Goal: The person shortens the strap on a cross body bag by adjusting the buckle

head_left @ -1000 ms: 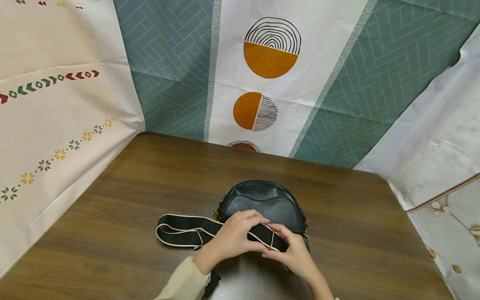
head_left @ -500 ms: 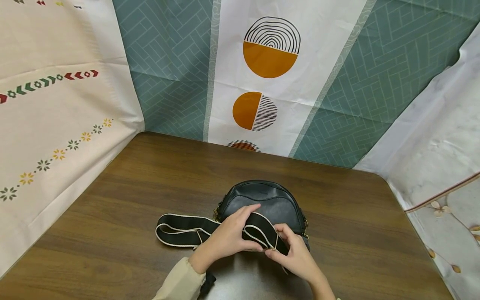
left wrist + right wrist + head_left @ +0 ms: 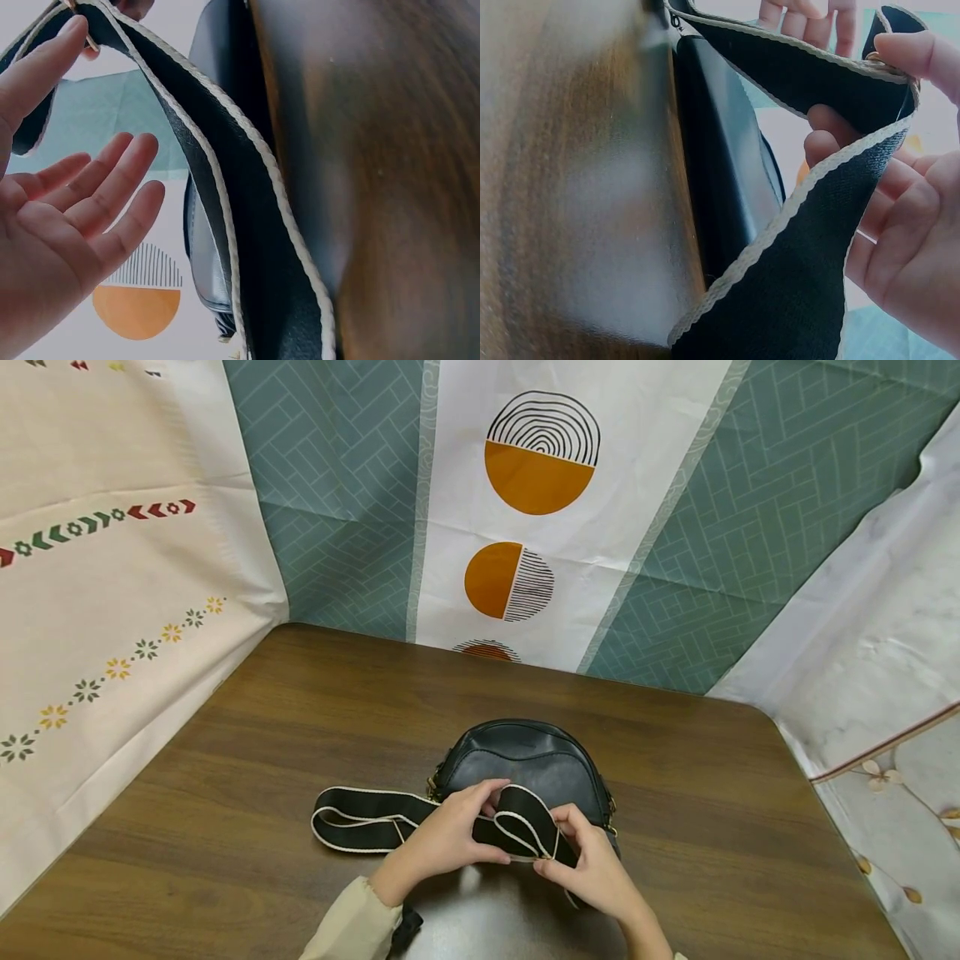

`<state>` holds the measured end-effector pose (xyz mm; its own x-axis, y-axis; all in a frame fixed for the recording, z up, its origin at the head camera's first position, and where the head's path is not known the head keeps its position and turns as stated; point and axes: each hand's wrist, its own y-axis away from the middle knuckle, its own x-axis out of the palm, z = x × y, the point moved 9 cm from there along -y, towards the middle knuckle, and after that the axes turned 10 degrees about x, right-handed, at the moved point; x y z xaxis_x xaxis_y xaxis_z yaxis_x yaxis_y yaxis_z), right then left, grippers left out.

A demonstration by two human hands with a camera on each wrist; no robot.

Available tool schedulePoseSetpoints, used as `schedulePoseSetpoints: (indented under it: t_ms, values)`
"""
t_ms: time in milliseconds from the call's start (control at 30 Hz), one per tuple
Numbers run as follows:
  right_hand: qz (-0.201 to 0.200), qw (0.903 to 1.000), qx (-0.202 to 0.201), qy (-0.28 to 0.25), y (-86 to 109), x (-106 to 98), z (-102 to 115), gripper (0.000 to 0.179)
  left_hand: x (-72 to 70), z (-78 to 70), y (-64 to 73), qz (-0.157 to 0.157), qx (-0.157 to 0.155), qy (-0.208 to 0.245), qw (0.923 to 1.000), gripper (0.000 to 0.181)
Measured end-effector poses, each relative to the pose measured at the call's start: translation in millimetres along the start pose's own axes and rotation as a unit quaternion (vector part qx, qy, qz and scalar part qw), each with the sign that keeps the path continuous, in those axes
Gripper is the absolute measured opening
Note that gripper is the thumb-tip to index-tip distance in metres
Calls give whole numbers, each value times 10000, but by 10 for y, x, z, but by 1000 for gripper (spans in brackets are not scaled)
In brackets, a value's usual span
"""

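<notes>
A black webbing strap [image 3: 363, 799] with white edging runs across the front of a black half-round shoulder bag [image 3: 517, 760]. My right hand [image 3: 592, 862] pinches the strap at its metal slider, thumb below and fingers behind; the right wrist view shows the thumb on the strap [image 3: 795, 67] from close by. Beside a raised loop of strap, my left hand [image 3: 442, 837] has its fingers spread and relaxed. In the left wrist view nothing lies between the left fingers [image 3: 112, 195] and thumb. The far end of the left fingers is partly behind the loop in the head view.
The strap's other folded end lies on the brown wooden table [image 3: 225, 827] to the left, with a second slider [image 3: 399, 832]. Patterned cloths [image 3: 337, 510] hang behind and at both sides of the table. A dark band [image 3: 407, 931] shows at the left sleeve.
My left hand has let go of the strap and drawn back left. A loop of strap has risen between the hands. The right hand keeps its pinch; the bag stays put.
</notes>
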<state>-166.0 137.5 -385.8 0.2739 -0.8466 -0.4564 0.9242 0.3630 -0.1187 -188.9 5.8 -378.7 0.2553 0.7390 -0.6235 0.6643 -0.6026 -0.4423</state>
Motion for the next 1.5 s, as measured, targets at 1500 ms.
schedulePoseSetpoints:
  t_ms: [1500]
  values:
    - [66,9997,-196,-103,-7,5,28,48,123,16,-27,323,513,877,9943,8]
